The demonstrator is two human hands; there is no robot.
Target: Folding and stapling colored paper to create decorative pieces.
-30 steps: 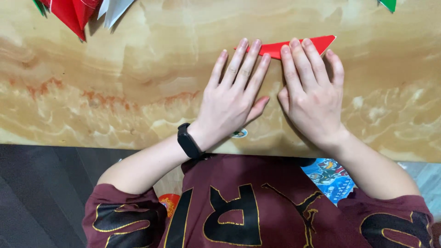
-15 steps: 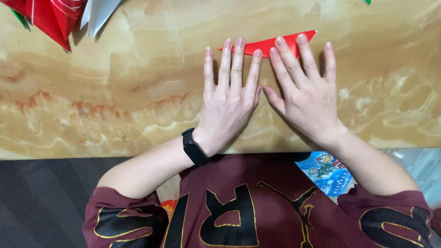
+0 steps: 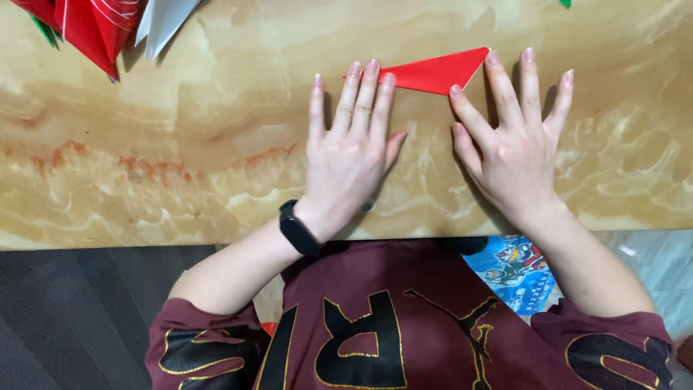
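Both hands are spreading apart now, left hand (image 3: 351, 155) and right hand (image 3: 511, 144) lying flat, fingers splayed, uncovering more of the red paper (image 3: 432, 72) on the table (image 3: 180, 159).

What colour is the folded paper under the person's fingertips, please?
The folded paper is plain red, a long flat triangle on the marbled tan table, seen in the head view.
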